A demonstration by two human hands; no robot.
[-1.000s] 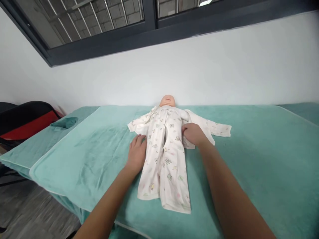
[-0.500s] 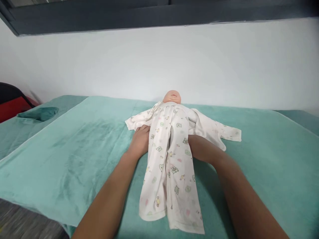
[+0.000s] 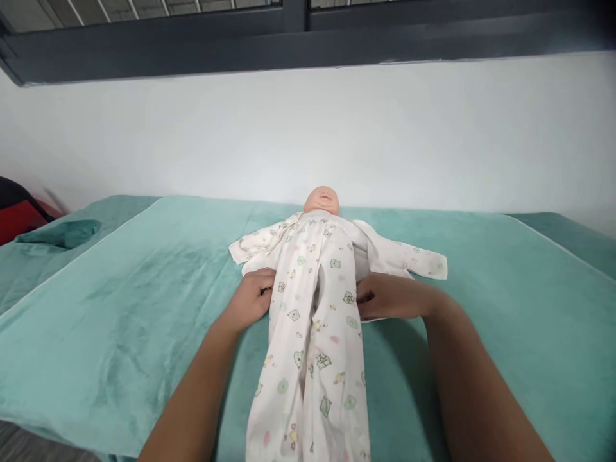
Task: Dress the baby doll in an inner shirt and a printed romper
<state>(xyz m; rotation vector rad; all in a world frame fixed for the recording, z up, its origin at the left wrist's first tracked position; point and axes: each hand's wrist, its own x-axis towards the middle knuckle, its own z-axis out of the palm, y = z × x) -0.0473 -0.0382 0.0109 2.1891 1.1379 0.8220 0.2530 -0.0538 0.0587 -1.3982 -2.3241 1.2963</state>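
Observation:
A baby doll [image 3: 321, 201] lies on its back in a white long-sleeved baby shirt [image 3: 418, 260], its arms spread. White baby pants [image 3: 312, 333] printed with small animals lie along its front, from the chest down towards me. At the left edge of the pants, my left hand [image 3: 253, 296] has curled fingers closed at the cloth. On the opposite edge my right hand [image 3: 392, 296] is bent inward, its fingers closed at the fabric and its fingertips partly hidden by it. The doll's legs are out of sight under the pants.
Green plush cloth [image 3: 144, 321] covers the table. A folded green bundle [image 3: 62, 233] lies at the far left, near a red and black object [image 3: 22, 208]. Behind stands a white wall [image 3: 298, 135] below a dark window frame [image 3: 192, 54].
Both hands have drawn back towards me along the sides of the pants. The right hand's fingers show more now. The pants' lower ends have dropped out of view, and the camera has tilted up.

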